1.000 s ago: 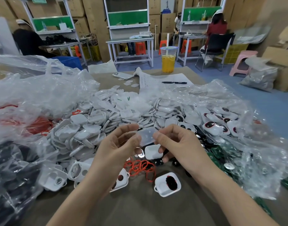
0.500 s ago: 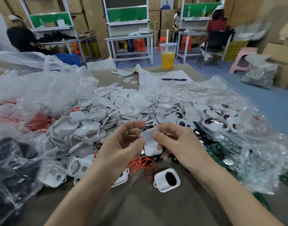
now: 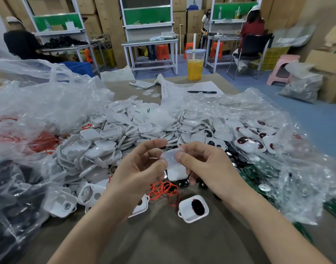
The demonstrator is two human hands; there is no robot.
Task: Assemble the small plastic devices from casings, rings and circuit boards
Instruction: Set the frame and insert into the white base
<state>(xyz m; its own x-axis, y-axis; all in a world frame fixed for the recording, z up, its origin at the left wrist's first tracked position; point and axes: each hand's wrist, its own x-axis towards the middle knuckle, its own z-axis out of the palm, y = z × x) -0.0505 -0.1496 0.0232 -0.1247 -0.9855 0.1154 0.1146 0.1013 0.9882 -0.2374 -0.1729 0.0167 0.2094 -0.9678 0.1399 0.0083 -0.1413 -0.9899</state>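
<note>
Both my hands hold one small translucent white casing piece [image 3: 170,158] above the table. My left hand [image 3: 138,166] pinches its left end between thumb and forefinger. My right hand [image 3: 205,164] pinches its right side, thumb on top. Below them lie orange-red rings [image 3: 164,190] and a white casing with a dark insert [image 3: 193,208]. A large heap of white casings [image 3: 110,141] spreads behind my hands. Green circuit boards [image 3: 252,171] lie under plastic at the right.
Crumpled clear plastic bags [image 3: 39,103] cover the left and right sides of the brown table [image 3: 163,241]. A cup of orange drink [image 3: 195,64], a phone [image 3: 141,84], and a paper sheet with a pen [image 3: 201,92] sit at the far edge. People work at benches behind.
The casing piece has turned and tilted between my fingers, and both hands have drawn closer together on it. The view has tipped slightly.
</note>
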